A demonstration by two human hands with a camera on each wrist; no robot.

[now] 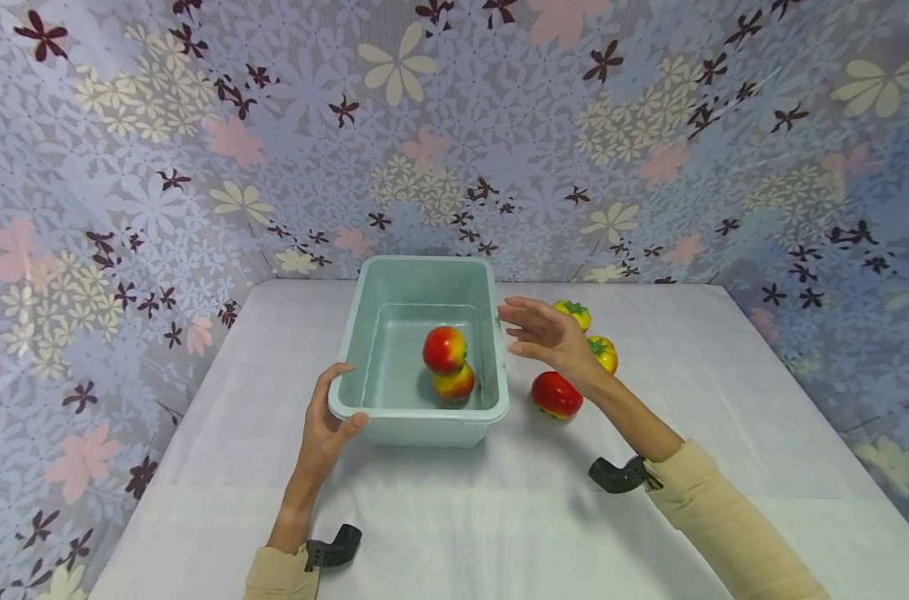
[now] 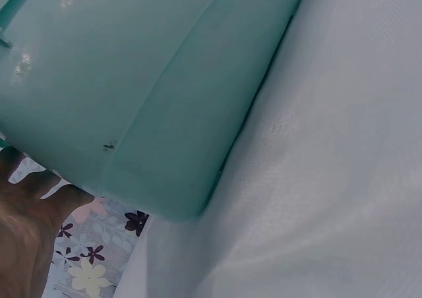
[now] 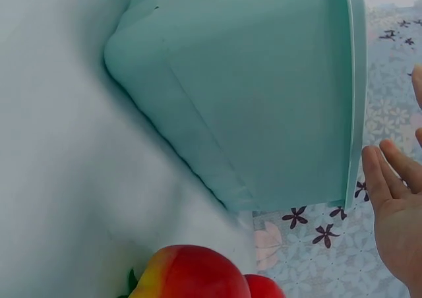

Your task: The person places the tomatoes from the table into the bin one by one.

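Note:
A pale green plastic bin [image 1: 417,414] stands on the table. My left hand [image 1: 325,429] grips its near left corner, thumb on the front rim and fingers at the left side. Inside lie two red-and-yellow artificial fruits, one [image 1: 444,348] leaning over the other [image 1: 454,385]. My right hand [image 1: 555,333] is beside the bin's right rim, its fingers extended towards the rim and nothing in it. Near that hand are a red fruit [image 1: 556,395] and two yellowish ones with green leafy tops, the nearer [image 1: 604,353] partly hidden by the hand, the other [image 1: 574,314] farther back.
A white cloth covers the table [image 1: 439,517]. Flower-patterned fabric [image 1: 454,133] rises behind the table and along both sides. The bin's far end stands close to the back fabric. Black wrist mounts [image 1: 336,547] stick out from both sleeves.

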